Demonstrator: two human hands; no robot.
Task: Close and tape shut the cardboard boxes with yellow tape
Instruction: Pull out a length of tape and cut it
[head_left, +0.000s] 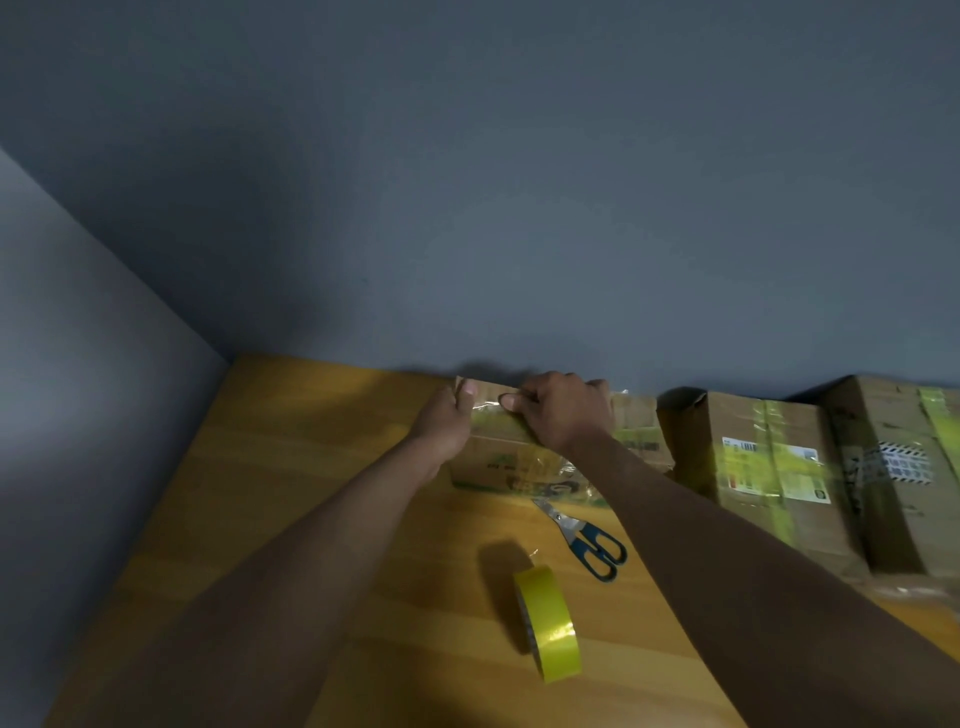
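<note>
A roll of yellow tape (548, 623) stands on edge on the wooden table (291, 499), nearest of all, with blue-handled scissors (587, 538) lying just beyond it. Farther back, against the grey wall (467, 208), sits a small cardboard box (511, 465). The left hand (448, 418) grips its left top edge, thumb up over the rim. The right hand (563, 413) curls over the top, thumb and fingers pinching a strip of tape (493, 415) on the box. To the right stand two taped boxes (769, 467) side by side, touching.
</note>
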